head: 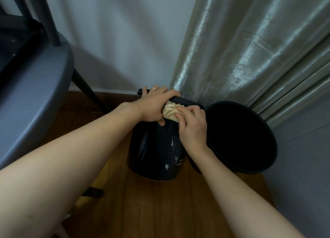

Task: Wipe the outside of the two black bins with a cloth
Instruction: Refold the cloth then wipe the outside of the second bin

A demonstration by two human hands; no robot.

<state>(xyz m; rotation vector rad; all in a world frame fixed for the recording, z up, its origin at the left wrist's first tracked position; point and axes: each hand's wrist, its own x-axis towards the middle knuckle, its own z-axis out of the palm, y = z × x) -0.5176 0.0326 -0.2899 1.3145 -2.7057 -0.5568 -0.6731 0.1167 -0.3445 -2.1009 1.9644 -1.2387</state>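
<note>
the left hand (153, 103) curls over the rim of the left bin (153, 148), likely to keep it from sliding. the right hand (192, 125) pinches the cloth (169, 111) against its side. the right bin (241, 137) waits, touching it.

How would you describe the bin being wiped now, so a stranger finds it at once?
Start at the grey curtain on the right; two black bins stand below it on the wooden floor. The wiped bin is the left one, with both hands and a beige cloth at its rim, unlike the untouched bin.
</note>
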